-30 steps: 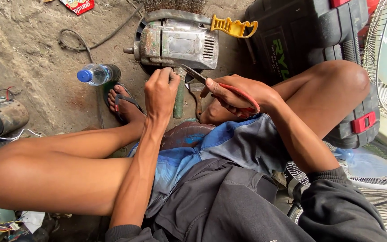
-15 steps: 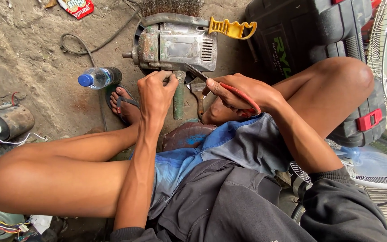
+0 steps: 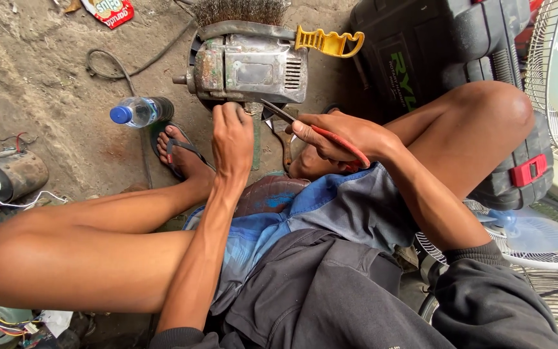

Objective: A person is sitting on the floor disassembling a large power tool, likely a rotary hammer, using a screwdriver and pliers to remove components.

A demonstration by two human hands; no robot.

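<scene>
Two bare hands meet at the underside of a worn grey metal motor housing [image 3: 247, 68] with a rusty end, which lies on the dirt floor between the person's feet, just ahead of a foot in a dark flip-flop sandal [image 3: 179, 155]. The left hand [image 3: 232, 139] is curled narrow, its fingertips pressed against the housing's lower edge. The right hand [image 3: 340, 137] is closed around red-handled pliers [image 3: 305, 126], whose dark nose points up-left to the same edge (whether it bites on anything there, I cannot tell). Compared with half a second ago, the left hand's fingers have crept a little closer to the housing, while the right hand keeps the same grip. A clear plastic bottle with a blue cap [image 3: 138, 111] lies just left of the housing; a black plastic tool case [image 3: 434, 64] stands to its right.
</scene>
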